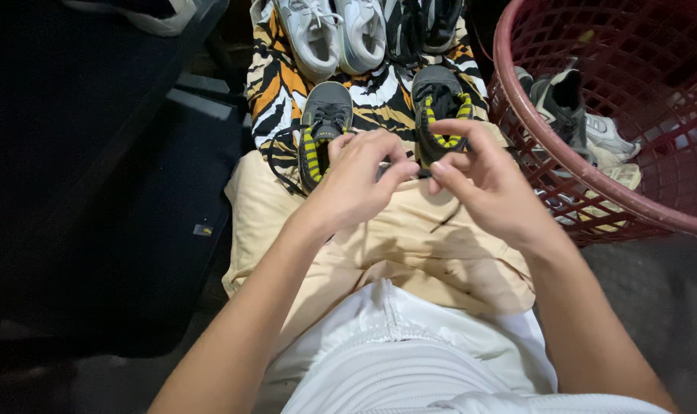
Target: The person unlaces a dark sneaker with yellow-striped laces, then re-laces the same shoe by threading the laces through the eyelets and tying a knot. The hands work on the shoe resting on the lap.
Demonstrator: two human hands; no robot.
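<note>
Two grey shoes with black and yellow laces lie on a tiger-striped cloth (275, 92): the left shoe (323, 115) and the right shoe (438, 100). My left hand (354, 184) sits just below the left shoe, fingers curled and pinched. My right hand (486, 180) is beside the right shoe, thumb and forefinger pinching a dark lace end that hangs down over the tan cloth (410, 245). The fingertips of both hands nearly meet between the shoes.
A pair of white sneakers (333, 31) and a black pair (425, 23) lie further up the striped cloth. A red plastic mesh basket (540, 146) at the right holds more shoes (574, 111). Dark furniture fills the left side.
</note>
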